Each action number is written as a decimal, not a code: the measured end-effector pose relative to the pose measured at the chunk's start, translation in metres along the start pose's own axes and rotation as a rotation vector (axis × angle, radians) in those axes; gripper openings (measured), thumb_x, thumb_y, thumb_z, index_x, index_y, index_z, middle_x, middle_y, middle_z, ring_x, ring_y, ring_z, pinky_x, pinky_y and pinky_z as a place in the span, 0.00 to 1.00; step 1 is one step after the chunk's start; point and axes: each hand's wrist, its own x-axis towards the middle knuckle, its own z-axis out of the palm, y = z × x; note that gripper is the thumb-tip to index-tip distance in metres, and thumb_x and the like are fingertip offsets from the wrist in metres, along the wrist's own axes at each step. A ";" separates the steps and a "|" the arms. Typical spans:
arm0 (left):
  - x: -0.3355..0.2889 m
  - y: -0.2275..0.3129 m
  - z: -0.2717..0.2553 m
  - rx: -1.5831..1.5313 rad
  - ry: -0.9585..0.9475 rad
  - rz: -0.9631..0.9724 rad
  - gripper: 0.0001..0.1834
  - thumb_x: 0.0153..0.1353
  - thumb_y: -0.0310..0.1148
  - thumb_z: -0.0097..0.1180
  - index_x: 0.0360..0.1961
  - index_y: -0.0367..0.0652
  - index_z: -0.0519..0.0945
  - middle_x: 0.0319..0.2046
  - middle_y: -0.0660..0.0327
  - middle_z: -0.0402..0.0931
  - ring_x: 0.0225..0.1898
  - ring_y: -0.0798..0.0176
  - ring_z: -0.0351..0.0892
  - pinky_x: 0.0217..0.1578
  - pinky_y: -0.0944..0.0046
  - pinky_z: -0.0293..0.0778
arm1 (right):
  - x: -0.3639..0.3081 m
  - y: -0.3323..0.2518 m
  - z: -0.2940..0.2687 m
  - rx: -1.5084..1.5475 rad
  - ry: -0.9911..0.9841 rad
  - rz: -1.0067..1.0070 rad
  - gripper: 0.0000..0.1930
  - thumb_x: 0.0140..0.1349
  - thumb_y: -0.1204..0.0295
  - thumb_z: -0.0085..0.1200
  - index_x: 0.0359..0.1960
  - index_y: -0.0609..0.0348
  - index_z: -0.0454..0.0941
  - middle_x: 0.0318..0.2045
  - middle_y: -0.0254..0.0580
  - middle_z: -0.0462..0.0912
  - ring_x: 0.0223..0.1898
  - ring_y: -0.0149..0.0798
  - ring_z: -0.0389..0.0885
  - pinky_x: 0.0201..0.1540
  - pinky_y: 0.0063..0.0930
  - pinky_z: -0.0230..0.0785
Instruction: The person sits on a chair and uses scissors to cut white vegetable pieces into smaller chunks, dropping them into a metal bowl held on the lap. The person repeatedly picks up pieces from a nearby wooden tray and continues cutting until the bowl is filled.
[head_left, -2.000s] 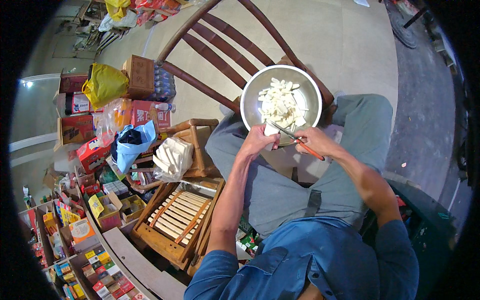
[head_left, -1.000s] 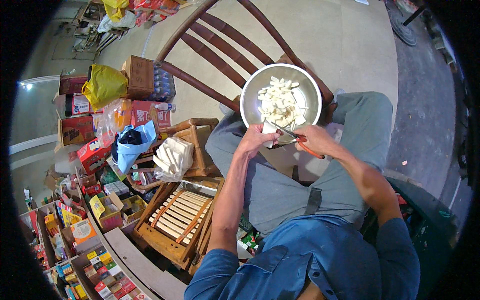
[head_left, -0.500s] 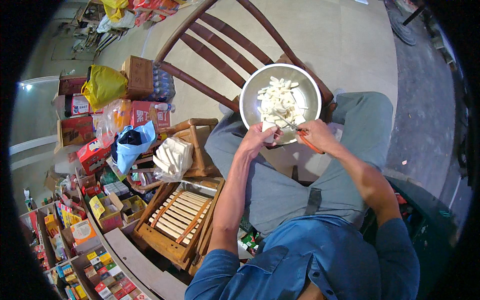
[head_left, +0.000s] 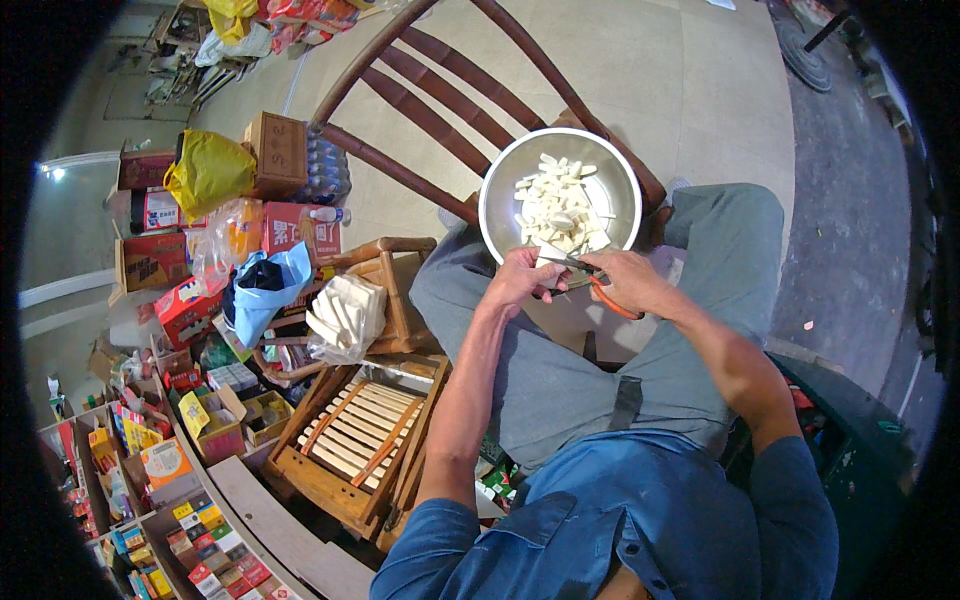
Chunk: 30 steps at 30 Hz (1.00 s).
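Note:
A steel bowl [head_left: 627, 190] sits on a wooden chair in front of my knees. Many short white cut pieces [head_left: 560, 200] are heaped inside it; their kind is not plain. At the bowl's near rim my left hand [head_left: 520, 277] pinches a white strip [head_left: 549, 253], mostly hidden by the fingers. My right hand [head_left: 632, 280] is wrapped round scissors with orange handles [head_left: 612, 300], whose blades reach left to the strip by my left fingers. Left of my knee, a clear plastic bag [head_left: 346, 318] holds longer white strips.
The brown chair's slatted back [head_left: 440, 90] rises beyond the bowl. A folded wooden slatted stool [head_left: 365, 440] leans beside my left leg. Cartons [head_left: 300, 230], a light blue bag [head_left: 270, 295], a yellow bag [head_left: 210, 175] and shelf boxes [head_left: 215, 555] crowd the left side.
The scissors have turned so that their blades point more to the left. My left hand has tipped the white strip, and less of it shows now.

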 end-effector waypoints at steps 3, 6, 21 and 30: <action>0.000 0.000 0.001 -0.011 0.006 -0.005 0.09 0.71 0.28 0.65 0.47 0.35 0.86 0.37 0.57 0.88 0.34 0.67 0.89 0.23 0.70 0.80 | -0.001 0.000 0.002 -0.061 0.098 -0.047 0.27 0.57 0.61 0.71 0.60 0.49 0.85 0.47 0.51 0.88 0.51 0.55 0.87 0.55 0.52 0.78; 0.000 -0.002 -0.003 0.048 0.017 -0.026 0.08 0.69 0.27 0.67 0.46 0.34 0.87 0.36 0.57 0.89 0.33 0.67 0.89 0.23 0.70 0.80 | 0.001 -0.007 -0.012 -0.057 -0.016 0.016 0.20 0.56 0.61 0.69 0.50 0.52 0.89 0.38 0.52 0.89 0.43 0.55 0.88 0.47 0.50 0.79; -0.001 -0.003 -0.003 0.051 0.060 0.015 0.07 0.67 0.25 0.68 0.43 0.33 0.88 0.35 0.56 0.89 0.31 0.68 0.88 0.22 0.71 0.77 | 0.006 0.008 0.000 -0.023 0.055 -0.094 0.24 0.55 0.62 0.68 0.54 0.53 0.86 0.37 0.54 0.89 0.38 0.53 0.88 0.42 0.48 0.77; 0.005 -0.007 -0.012 0.048 0.066 0.005 0.07 0.66 0.24 0.68 0.43 0.33 0.88 0.36 0.58 0.89 0.32 0.68 0.87 0.25 0.70 0.79 | 0.006 0.006 -0.019 0.141 -0.130 0.038 0.24 0.55 0.60 0.69 0.54 0.49 0.87 0.39 0.55 0.89 0.43 0.55 0.89 0.46 0.52 0.79</action>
